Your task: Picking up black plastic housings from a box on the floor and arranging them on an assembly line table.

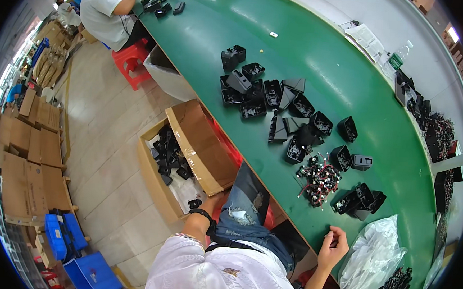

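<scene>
Table point(322, 54): long green surface, curving away from the person; it carries all loose parts.
Box point(188, 158): open cardboard carton on the floor at the person's left, flaps up, holding black housings in its far half.
Bag point(373, 254): crumpled clear plastic on the table, just beside the right hand.
Housings point(276, 105): black moulded shells, scattered mid-table, well apart from both hands; open sides face various ways, no shared direction.
Wire bundle point(319, 179): small tangle of red and white leads with dark ends, between the housings and the table's near edge.
Left hand point(212, 200): lowered over the near edge of the box, watch on the wrist; fingers hidden behind the arm, so the grip cannot be told.
Part point(195, 203): small black piece at the left hand's fingertips, inside the box near its front corner. Contact cannot be confirmed.
Part, axis: too small to read long axis or heading.
Part, handling: judged light, rigid plastic, not fragile, smooth; take it across its outer walls with thumb and fingers.
Right hand point(334, 246): at the table's near edge, fingers curled in toward the thumb; whether they pinch a small item cannot be told.
</scene>
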Demonstrator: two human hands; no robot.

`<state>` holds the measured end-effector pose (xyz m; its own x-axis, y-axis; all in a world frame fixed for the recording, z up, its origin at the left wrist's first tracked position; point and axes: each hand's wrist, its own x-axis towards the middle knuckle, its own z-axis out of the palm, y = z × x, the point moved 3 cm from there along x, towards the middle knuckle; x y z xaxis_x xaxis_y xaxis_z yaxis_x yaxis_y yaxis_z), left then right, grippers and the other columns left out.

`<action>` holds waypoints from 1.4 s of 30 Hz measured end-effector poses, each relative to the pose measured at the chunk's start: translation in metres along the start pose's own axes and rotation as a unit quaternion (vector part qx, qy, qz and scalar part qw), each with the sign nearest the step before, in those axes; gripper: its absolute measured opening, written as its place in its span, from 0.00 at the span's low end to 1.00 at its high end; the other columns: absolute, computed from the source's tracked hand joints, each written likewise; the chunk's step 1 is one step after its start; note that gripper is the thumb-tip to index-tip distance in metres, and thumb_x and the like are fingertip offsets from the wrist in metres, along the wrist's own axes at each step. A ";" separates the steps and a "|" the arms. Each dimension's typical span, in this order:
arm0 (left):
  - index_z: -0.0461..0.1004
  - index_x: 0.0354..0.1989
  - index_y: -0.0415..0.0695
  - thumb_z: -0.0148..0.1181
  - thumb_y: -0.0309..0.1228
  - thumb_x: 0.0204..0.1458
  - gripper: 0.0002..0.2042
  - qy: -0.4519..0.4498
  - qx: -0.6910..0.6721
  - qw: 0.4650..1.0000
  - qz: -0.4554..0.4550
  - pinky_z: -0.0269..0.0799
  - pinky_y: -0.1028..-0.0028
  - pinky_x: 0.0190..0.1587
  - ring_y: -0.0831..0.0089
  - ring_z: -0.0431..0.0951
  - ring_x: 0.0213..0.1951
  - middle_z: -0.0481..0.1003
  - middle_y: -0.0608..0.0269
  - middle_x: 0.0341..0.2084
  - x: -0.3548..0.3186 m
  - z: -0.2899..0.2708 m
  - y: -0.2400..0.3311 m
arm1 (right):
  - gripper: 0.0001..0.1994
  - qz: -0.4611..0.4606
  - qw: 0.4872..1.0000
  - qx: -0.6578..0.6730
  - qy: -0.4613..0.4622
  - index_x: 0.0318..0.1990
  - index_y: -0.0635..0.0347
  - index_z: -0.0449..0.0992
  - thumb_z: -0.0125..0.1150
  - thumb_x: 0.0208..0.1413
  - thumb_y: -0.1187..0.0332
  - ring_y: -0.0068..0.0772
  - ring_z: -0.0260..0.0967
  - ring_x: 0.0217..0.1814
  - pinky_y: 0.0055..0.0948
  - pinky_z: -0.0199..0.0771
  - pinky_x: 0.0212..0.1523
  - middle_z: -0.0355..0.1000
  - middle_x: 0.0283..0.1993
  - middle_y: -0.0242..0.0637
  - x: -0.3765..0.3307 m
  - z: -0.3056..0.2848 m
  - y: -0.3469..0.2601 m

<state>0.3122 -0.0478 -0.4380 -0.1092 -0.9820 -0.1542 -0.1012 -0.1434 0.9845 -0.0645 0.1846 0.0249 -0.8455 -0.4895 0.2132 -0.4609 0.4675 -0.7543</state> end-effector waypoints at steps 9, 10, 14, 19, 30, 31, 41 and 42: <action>0.74 0.40 0.40 0.58 0.37 0.47 0.16 -0.061 0.038 0.997 0.037 0.73 0.58 0.39 0.50 0.77 0.38 0.76 0.45 0.33 0.015 0.022 0.009 | 0.04 -0.001 1.000 -0.008 -0.002 0.33 0.66 0.75 0.55 0.52 0.77 0.12 0.53 0.17 0.16 0.48 0.18 0.64 0.19 0.25 0.000 -0.001 0.000; 0.74 0.40 0.40 0.58 0.37 0.47 0.16 -0.067 0.042 0.996 0.040 0.73 0.58 0.38 0.50 0.77 0.38 0.76 0.45 0.33 0.012 0.019 0.010 | 0.04 0.001 1.000 -0.007 -0.001 0.33 0.66 0.75 0.55 0.52 0.77 0.12 0.53 0.17 0.16 0.48 0.18 0.64 0.19 0.25 -0.001 -0.001 0.000; 0.74 0.40 0.40 0.58 0.37 0.47 0.15 -0.091 0.056 0.993 0.055 0.73 0.58 0.38 0.50 0.77 0.38 0.76 0.45 0.33 0.009 0.014 0.013 | 0.04 0.002 1.000 -0.003 0.002 0.34 0.66 0.75 0.55 0.52 0.77 0.12 0.53 0.17 0.16 0.48 0.18 0.63 0.19 0.25 -0.001 0.000 0.000; 0.74 0.39 0.40 0.58 0.37 0.47 0.15 -0.112 0.077 0.988 0.076 0.73 0.57 0.38 0.50 0.77 0.38 0.76 0.45 0.32 0.005 0.011 0.014 | 0.04 0.000 1.000 -0.006 -0.003 0.34 0.66 0.75 0.55 0.52 0.77 0.13 0.54 0.18 0.16 0.49 0.19 0.64 0.19 0.26 -0.001 0.000 0.001; 0.74 0.38 0.39 0.58 0.36 0.47 0.14 -0.143 0.134 0.973 0.121 0.74 0.57 0.37 0.50 0.77 0.36 0.76 0.45 0.31 0.008 0.035 0.024 | 0.04 -0.007 1.000 -0.021 -0.018 0.35 0.65 0.74 0.53 0.55 0.76 0.11 0.55 0.20 0.14 0.50 0.20 0.65 0.20 0.24 -0.001 -0.001 0.000; 0.74 0.38 0.39 0.58 0.36 0.47 0.14 -0.145 0.139 0.972 0.125 0.74 0.57 0.36 0.50 0.77 0.36 0.76 0.45 0.31 0.005 0.035 0.025 | 0.05 -0.006 1.000 -0.021 -0.010 0.35 0.66 0.75 0.53 0.53 0.77 0.12 0.55 0.19 0.16 0.50 0.19 0.65 0.20 0.26 -0.001 -0.001 0.000; 0.75 0.37 0.39 0.58 0.35 0.47 0.13 -0.132 0.188 0.959 0.165 0.74 0.57 0.36 0.49 0.77 0.35 0.76 0.45 0.30 0.016 0.061 0.039 | 0.05 -0.015 0.999 -0.035 -0.003 0.35 0.66 0.75 0.54 0.51 0.77 0.15 0.52 0.18 0.19 0.49 0.18 0.65 0.20 0.28 -0.003 0.000 0.006; 0.75 0.37 0.39 0.58 0.35 0.47 0.13 -0.127 0.195 0.958 0.169 0.74 0.57 0.35 0.49 0.77 0.35 0.76 0.45 0.30 0.015 0.061 0.037 | 0.05 -0.015 1.000 -0.025 0.003 0.35 0.67 0.75 0.54 0.52 0.78 0.16 0.51 0.18 0.19 0.49 0.18 0.64 0.21 0.28 -0.004 -0.001 0.010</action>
<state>0.2468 -0.0602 -0.4089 -0.4329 -0.8955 0.1030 -0.3732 0.2821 0.8838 -0.0657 0.1922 0.0174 -0.8320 -0.5004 0.2394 -0.4995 0.4882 -0.7156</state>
